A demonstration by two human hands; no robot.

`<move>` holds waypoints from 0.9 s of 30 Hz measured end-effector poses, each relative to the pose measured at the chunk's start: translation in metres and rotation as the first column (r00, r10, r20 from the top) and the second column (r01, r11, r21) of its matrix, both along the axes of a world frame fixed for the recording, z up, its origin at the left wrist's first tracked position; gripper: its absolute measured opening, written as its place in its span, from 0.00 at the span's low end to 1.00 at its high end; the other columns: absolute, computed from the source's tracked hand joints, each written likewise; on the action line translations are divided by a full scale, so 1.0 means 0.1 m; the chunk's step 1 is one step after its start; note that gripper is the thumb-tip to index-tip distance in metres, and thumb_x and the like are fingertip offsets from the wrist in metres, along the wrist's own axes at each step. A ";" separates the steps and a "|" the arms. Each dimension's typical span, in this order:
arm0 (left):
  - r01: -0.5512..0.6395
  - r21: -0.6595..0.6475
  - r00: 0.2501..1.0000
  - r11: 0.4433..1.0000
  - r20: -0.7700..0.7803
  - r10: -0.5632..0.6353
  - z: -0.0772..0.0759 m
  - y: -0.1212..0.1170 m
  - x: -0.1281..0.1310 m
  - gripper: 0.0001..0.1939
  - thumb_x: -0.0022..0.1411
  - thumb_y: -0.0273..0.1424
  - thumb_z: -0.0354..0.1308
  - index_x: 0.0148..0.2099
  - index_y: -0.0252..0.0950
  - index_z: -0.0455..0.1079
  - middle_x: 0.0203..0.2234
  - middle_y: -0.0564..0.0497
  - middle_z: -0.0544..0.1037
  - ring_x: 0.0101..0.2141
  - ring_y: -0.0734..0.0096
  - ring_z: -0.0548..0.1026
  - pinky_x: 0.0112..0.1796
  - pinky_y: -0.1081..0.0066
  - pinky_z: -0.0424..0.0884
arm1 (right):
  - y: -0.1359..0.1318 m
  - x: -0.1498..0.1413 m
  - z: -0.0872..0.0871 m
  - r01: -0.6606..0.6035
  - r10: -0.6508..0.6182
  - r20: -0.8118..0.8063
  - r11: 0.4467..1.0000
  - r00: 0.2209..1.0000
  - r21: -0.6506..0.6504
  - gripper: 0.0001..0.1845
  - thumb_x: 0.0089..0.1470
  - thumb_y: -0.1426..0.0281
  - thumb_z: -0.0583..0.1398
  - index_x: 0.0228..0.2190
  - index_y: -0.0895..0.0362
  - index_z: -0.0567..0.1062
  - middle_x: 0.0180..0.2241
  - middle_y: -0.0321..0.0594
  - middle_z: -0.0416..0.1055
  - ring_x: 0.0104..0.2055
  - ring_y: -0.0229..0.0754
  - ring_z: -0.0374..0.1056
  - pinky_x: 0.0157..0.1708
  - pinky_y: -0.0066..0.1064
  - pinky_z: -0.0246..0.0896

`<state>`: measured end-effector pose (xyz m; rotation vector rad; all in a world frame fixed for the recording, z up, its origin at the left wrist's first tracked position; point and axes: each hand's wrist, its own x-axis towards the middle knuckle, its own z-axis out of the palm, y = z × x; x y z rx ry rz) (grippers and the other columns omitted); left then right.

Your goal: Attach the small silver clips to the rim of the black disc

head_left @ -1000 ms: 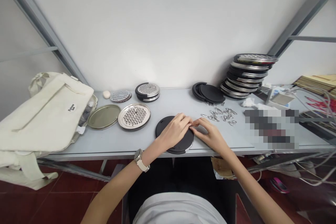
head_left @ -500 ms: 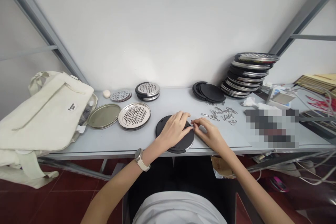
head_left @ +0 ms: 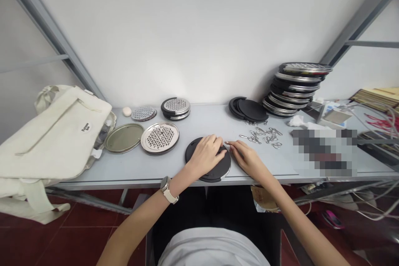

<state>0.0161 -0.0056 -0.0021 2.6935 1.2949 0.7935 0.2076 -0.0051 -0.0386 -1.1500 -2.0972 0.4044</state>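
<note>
A black round disc (head_left: pixel 220 168) with a silvery rim lies flat at the table's front edge. My left hand (head_left: pixel 205 154) presses down on it from above, fingers curled over its far right part and thumb stretched across it. Beside the disc's right edge is my right hand (head_left: pixel 248 159), its thumb and index finger drawn together. Whatever small thing sits in that pinch is too tiny to make out. Loose small metal clips (head_left: pixel 270 138) are scattered just beyond my right hand.
Grater discs (head_left: pixel 160 137) and an olive lid (head_left: pixel 124 137) lie to the left, beside a cream bag (head_left: pixel 59 129). Black covers (head_left: pixel 252 110) and a tall stack of rimmed discs (head_left: pixel 291 87) stand at the back right. A blurred patch (head_left: pixel 324 151) covers something at right.
My left fingers have curled in more over the disc. My right fingertips have shifted slightly left, along the disc's edge. The disc stays in place.
</note>
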 end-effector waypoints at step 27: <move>-0.003 -0.003 1.000 1.000 -0.002 0.003 -0.03 0.01 0.00 0.07 0.66 0.33 0.53 0.44 0.36 0.64 0.38 0.48 0.68 0.39 0.64 0.70 0.44 0.64 0.69 | 0.02 -0.07 0.11 0.045 -0.025 0.122 0.986 0.992 -0.163 0.18 0.64 0.65 0.46 0.24 0.55 0.65 0.26 0.38 0.71 0.32 0.43 0.66 0.35 0.32 0.56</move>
